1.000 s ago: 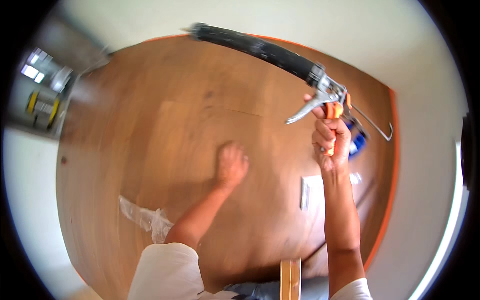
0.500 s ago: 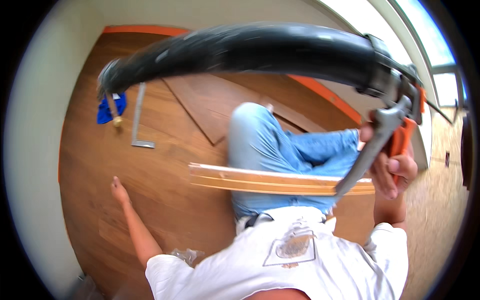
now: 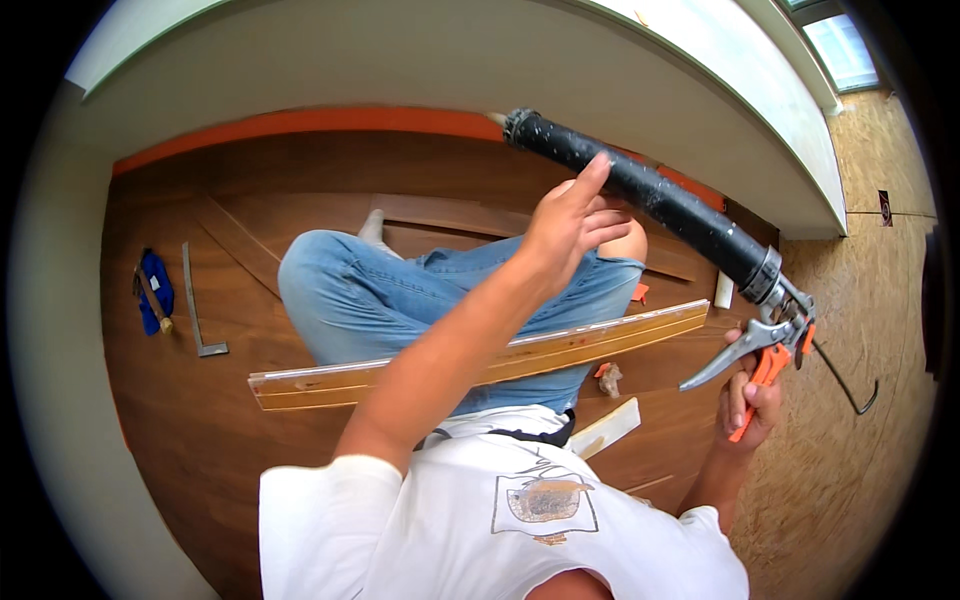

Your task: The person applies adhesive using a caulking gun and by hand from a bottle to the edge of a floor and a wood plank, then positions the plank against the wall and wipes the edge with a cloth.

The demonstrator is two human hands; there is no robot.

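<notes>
My right hand (image 3: 752,402) is wrapped round the orange grip of a caulking gun (image 3: 665,200). Its long black barrel slants up to the left, and a pale nozzle pokes out at the far end. The grey trigger lever stands away from the grip. My left hand (image 3: 575,225) is under the barrel with its fingers apart; the index fingertip overlaps the barrel, though whether it presses on it I cannot tell. Across my lap lies a long wooden strip (image 3: 600,340) with a whitish upper edge, partly hidden by my left forearm.
At the left on the brown plank floor (image 3: 200,440) lie a metal square (image 3: 192,305) and a wooden-handled tool (image 3: 152,292) over a blue cloth (image 3: 153,265). An orange strip (image 3: 300,122) runs along the wall base. Loose planks (image 3: 460,215) lie beyond my legs. Particle board (image 3: 830,330) covers the right side.
The caulking gun has swung from overhead to a slant with its nozzle toward the far wall. My left hand has come from the far left up to the barrel. The view has shifted.
</notes>
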